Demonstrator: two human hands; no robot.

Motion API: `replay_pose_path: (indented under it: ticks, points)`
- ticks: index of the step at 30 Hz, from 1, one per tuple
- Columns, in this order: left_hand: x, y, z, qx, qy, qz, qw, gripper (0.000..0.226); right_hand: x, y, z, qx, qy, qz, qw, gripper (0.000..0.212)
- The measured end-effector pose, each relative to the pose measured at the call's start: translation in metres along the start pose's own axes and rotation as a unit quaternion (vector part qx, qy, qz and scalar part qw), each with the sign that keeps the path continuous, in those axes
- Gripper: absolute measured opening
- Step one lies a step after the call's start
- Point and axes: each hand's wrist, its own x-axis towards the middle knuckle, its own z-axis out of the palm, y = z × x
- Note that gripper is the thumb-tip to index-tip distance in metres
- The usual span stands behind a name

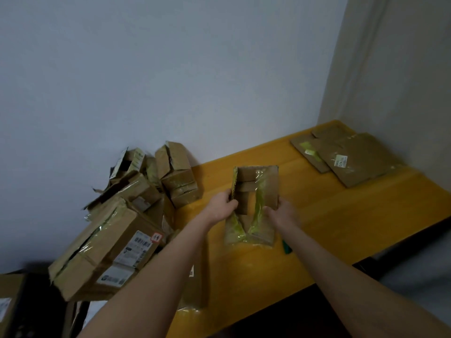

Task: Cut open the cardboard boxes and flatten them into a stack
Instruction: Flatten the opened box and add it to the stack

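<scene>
- While both hands hold it from either side, the small box [267, 189] sits on the tabletop [317, 228] right between them, its top open and yellow-green tape [260, 201] trailing down toward the wrists.
- The left hand [224, 203] grips the box's left wall, with the thumb curled over the edge. The right hand [280, 212] is closed on the lower right corner, but it is blurred there, so I cannot tell just how its fingers lie.
- The box's long axis runs straight away from the person, from between the forearms toward the wall [170, 69]. The hands sit on its two long sides, about level with each other, neither plainly nearer.
- To my eye the box is already cut open, and the step in hand is the collapse. With a hand on each long side, the squeeze would have to go across the short axis so the walls fold flat.
- A flattened stack [349, 159] lies beyond and to the right of the right hand, well apart from it. That hand is the nearer one for carrying the box over.
- A small green tool [287, 247] lies on the tabletop just beside the right forearm. It may be the cutter, but it is too small to be sure.
- Left of the left arm, a pile of boxes [117, 215] leans against the wall, not yet flattened, so I judge much of the job remains.
</scene>
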Motion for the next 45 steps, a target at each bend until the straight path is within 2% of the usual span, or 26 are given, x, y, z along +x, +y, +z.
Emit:
replay_pose_path:
  ticks: [3, 6, 9, 11, 14, 18, 19, 21, 23, 26, 28, 32, 35, 38, 40, 42, 45]
  points:
    - [-0.009, 0.000, -0.011, -0.099, 0.013, -0.005, 0.995, 0.016, -0.004, 0.007, -0.008, 0.081, -0.003, 0.008, 0.997, 0.043]
    - [-0.011, 0.000, -0.010, -0.108, 0.036, 0.000, 0.993, 0.014, -0.008, 0.006, -0.010, 0.109, -0.005, -0.009, 0.994, 0.042]
    - [-0.011, 0.002, -0.004, -0.134, 0.100, -0.015, 0.986, 0.015, -0.012, 0.003, -0.011, 0.113, 0.000, -0.017, 0.993, 0.042]
    - [-0.011, 0.006, -0.001, -0.148, 0.118, -0.015, 0.982, 0.019, -0.011, 0.003, -0.012, 0.098, 0.018, -0.028, 0.995, 0.056]
    - [-0.013, 0.016, 0.003, -0.108, 0.127, -0.003, 0.986, 0.031, -0.009, -0.001, -0.013, 0.070, 0.039, -0.036, 0.996, 0.076]
    - [-0.016, 0.025, 0.012, -0.061, 0.111, 0.032, 0.991, 0.030, -0.007, -0.008, -0.020, 0.019, 0.024, 0.020, 0.999, 0.103]
    - [-0.017, 0.025, 0.013, -0.065, 0.104, 0.036, 0.992, 0.029, -0.007, -0.008, -0.023, -0.015, 0.033, 0.036, 0.999, 0.101]
    - [-0.016, 0.022, 0.011, -0.102, 0.101, 0.027, 0.989, 0.026, -0.002, -0.007, -0.030, -0.047, 0.033, 0.049, 0.997, 0.073]
    - [-0.015, 0.013, 0.003, -0.155, 0.107, 0.009, 0.982, 0.021, 0.003, -0.005, -0.036, 0.024, 0.014, 0.060, 0.998, 0.051]
    - [-0.012, -0.006, -0.012, -0.223, 0.118, -0.029, 0.967, 0.017, 0.005, 0.003, -0.046, 0.211, -0.005, 0.084, 0.974, 0.051]
    - [-0.011, -0.017, -0.020, -0.258, 0.111, -0.056, 0.958, 0.018, 0.002, 0.007, -0.050, 0.284, -0.027, 0.094, 0.954, 0.055]
    - [-0.011, -0.028, -0.023, -0.292, 0.083, -0.061, 0.951, 0.025, 0.001, 0.009, -0.049, 0.286, -0.041, 0.116, 0.950, 0.059]
    - [-0.011, -0.027, -0.021, -0.295, 0.077, -0.040, 0.951, 0.027, 0.004, 0.007, -0.048, 0.214, 0.013, 0.094, 0.972, 0.058]
    - [-0.010, -0.020, -0.020, -0.262, 0.066, -0.020, 0.963, 0.031, 0.003, 0.003, -0.051, -0.020, 0.104, 0.021, 0.994, 0.076]
    - [-0.009, -0.013, -0.018, -0.228, 0.060, -0.009, 0.972, 0.035, 0.000, -0.002, -0.053, -0.190, 0.141, -0.037, 0.971, 0.083]
    - [-0.009, -0.005, -0.015, -0.187, 0.050, 0.008, 0.981, 0.039, 0.001, -0.007, -0.051, -0.309, 0.130, -0.117, 0.935, 0.087]
    - [-0.010, 0.010, -0.011, -0.127, 0.016, 0.051, 0.990, 0.043, 0.002, -0.016, -0.045, -0.367, 0.084, -0.169, 0.911, 0.102]
